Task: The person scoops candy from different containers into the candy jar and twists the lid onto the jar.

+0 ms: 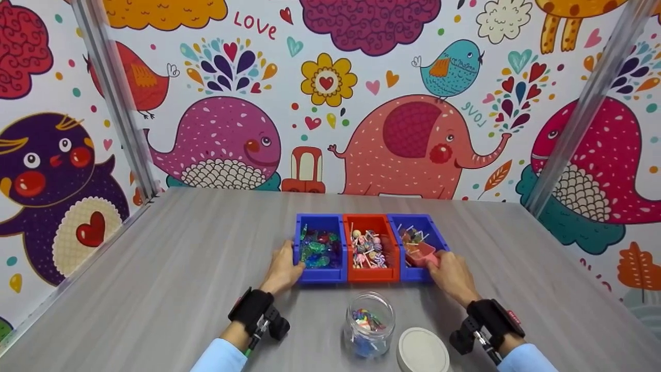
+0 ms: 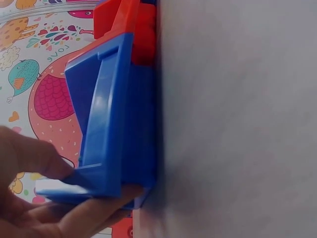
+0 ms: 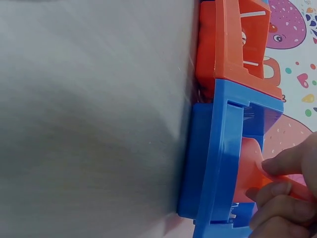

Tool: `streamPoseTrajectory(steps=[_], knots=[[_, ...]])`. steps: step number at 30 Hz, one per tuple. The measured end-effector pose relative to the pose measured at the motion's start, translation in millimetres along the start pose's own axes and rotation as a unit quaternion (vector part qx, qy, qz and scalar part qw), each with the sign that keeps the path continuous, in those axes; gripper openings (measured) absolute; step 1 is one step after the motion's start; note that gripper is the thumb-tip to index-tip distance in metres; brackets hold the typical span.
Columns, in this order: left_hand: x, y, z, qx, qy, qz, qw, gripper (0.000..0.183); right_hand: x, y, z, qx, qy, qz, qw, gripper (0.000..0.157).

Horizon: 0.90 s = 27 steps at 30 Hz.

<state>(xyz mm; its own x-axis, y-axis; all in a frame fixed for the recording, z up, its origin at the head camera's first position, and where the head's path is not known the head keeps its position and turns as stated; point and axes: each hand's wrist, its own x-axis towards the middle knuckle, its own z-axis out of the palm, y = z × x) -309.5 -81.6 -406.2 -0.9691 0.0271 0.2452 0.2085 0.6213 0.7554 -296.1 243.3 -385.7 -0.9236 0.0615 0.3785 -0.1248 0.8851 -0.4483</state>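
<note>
Three bins stand side by side: a left blue bin (image 1: 320,277) with shiny green, blue and dark red pieces, a red bin (image 1: 373,276) with small lollipops, and a right blue bin (image 1: 414,275) with more stick candies. My left hand (image 1: 282,268) grips the left blue bin's outer side; in the left wrist view the thumb lies over the rim (image 2: 106,144) and fingers pass beneath it. At the right blue bin, my right hand (image 1: 455,274) holds a pink-orange scoop (image 1: 422,251) by its handle. The scoop's head (image 3: 248,166) sits inside that bin; its contents are not clearly visible.
A clear jar (image 1: 369,330) with colourful pieces and blue ones at the bottom stands in front of the bins. Beside it lies a round cream lid (image 1: 423,350). Behind the grey tabletop (image 1: 206,248) rises a cartoon-printed wall (image 1: 356,129) with metal posts.
</note>
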Motion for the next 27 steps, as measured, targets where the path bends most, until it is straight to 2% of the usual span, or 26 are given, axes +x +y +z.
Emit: streamPoseTrajectory(steps=[5,11,16,27], knots=[[-1.0,-0.3,-2.8,0.003,-0.006,-0.006,1.0,0.047,1,1,2.4,0.002,-0.003,-0.009,1.0,0.02],[-1.8,-2.0,-3.8,0.006,-0.009,-0.002,0.9999,0.048,-1,8,11.7,0.039,0.0,-0.032,0.999,0.02],[-2.3,-2.4,-4.0,0.007,-0.003,0.01,0.9999,0.046,-2,13,16.2,0.064,-0.011,-0.022,0.998,0.022],[-1.9,-4.3,-5.3,0.004,-0.008,0.002,1.0,0.045,-5,21,17.6,0.112,-0.028,-0.008,0.993,0.024]])
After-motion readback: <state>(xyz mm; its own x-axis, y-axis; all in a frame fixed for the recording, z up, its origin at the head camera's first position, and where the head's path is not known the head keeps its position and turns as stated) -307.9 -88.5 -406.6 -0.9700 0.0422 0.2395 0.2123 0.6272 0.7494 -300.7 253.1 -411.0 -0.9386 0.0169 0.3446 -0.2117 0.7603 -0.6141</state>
